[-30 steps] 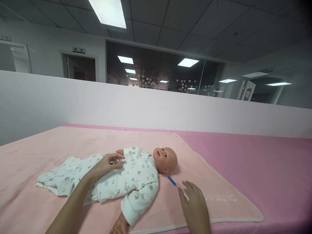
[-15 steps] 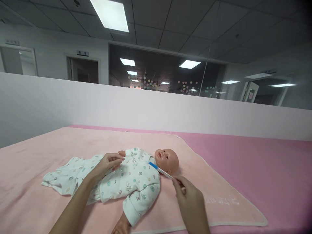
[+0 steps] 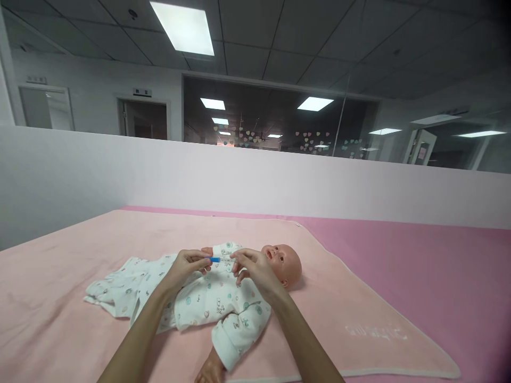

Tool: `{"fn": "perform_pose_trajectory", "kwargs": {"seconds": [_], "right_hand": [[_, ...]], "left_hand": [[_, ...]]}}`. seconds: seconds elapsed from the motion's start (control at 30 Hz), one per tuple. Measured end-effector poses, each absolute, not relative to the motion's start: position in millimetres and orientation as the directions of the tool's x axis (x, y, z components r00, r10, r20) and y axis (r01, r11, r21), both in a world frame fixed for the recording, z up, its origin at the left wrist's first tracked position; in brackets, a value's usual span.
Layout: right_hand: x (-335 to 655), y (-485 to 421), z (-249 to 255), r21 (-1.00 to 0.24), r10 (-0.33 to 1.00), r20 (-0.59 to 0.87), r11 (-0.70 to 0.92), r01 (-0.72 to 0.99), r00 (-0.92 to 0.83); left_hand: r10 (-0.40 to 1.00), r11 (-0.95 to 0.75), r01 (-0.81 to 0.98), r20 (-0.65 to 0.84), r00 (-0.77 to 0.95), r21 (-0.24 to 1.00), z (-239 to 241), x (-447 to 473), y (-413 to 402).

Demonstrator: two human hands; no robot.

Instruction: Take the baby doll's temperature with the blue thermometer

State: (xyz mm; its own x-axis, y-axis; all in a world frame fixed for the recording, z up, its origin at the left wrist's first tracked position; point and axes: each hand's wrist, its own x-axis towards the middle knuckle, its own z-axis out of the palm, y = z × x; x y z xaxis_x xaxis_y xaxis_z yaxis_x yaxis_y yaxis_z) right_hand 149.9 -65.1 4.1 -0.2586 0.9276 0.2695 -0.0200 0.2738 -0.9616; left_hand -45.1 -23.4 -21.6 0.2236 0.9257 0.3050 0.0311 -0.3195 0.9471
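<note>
A baby doll (image 3: 284,261) in a white printed romper (image 3: 207,298) lies on its back on a pale pink blanket (image 3: 351,314), head to the right. Both my hands meet over the doll's chest. My right hand (image 3: 251,268) pinches a thin stick with a blue tip (image 3: 215,259) and holds it level. My left hand (image 3: 183,267) is closed, its fingertips at the blue tip, just above the romper near the doll's far arm.
The blanket covers a darker pink surface (image 3: 439,266) that runs to the right. A low white partition wall (image 3: 255,181) stands behind it. Beyond are dark glass panels with heart stickers, doors and ceiling lights.
My right hand picked up the blue-tipped stick from the blanket beside the doll's head and carried it left over the chest. My left hand stayed by the doll's far arm and now meets the tip.
</note>
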Motion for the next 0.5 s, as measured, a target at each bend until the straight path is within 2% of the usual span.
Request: {"fn": "perform_pose_trajectory", "kwargs": {"seconds": [0.07, 0.13, 0.23, 0.33, 0.37, 0.5], "right_hand": [[142.0, -63.8, 6.5, -0.969, 0.883, 0.236, 0.245, -0.032, -0.406], [135.1, -63.5, 9.6, -0.964, 0.848, 0.227, 0.267, 0.014, -0.479], [134.3, -62.5, 22.0, -0.932, 0.842, 0.241, 0.339, 0.127, -0.483], [149.8, -58.8, 47.8, -0.858, 0.839, 0.301, 0.446, 0.255, -0.453], [157.4, -56.9, 57.2, -0.847, 0.831, 0.325, 0.468, 0.251, -0.451], [177.8, -47.7, 75.9, -0.896, 0.832, 0.398, 0.442, 0.029, -0.386]], "left_hand": [[0.913, -0.318, 0.022, 0.3, 0.278, 0.948, -23.7, -44.3, -22.5], [0.893, -0.328, 0.027, 0.301, 0.335, 0.944, -25.3, -43.5, -22.0], [0.867, -0.35, 0.025, 0.314, 0.387, 0.936, -27.4, -43.1, -20.9], [0.888, -0.313, -0.018, 0.299, 0.35, 0.95, -29.3, -42.8, -19.2], [0.902, -0.296, -0.038, 0.292, 0.318, 0.954, -29.9, -42.6, -18.5], [0.947, -0.276, -0.114, 0.29, 0.138, 0.954, -32.4, -41.4, -15.0]]}}
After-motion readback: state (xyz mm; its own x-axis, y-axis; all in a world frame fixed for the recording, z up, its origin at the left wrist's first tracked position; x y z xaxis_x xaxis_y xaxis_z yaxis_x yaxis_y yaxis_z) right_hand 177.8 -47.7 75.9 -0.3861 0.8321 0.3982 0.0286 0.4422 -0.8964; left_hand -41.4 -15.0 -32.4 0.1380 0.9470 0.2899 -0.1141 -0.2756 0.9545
